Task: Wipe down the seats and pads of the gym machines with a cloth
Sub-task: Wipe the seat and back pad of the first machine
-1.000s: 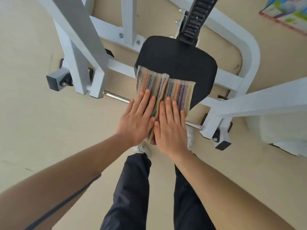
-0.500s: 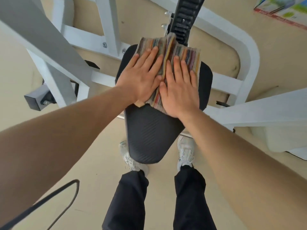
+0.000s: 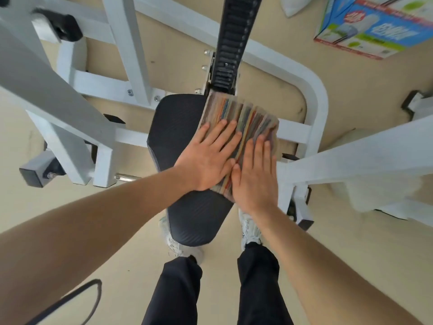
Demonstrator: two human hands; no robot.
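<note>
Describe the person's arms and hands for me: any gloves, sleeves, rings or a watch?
Both arms are bare up to the edge of the picture, with no sleeves in view. The left hand and right hand wear no gloves, and no rings, watch or wristband show. The fingers are spread flat, with short, plain nails. Lower down, dark trousers and pale sneakers show.

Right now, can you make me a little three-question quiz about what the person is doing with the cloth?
1. True or false: both hands lie flat on the striped cloth.
2. The cloth covers which part of the black seat? A) far right B) near tip
3. Which hand reaches further up the cloth?

Key:
1. True: left hand and right hand press it down.
2. A
3. The left.
</note>
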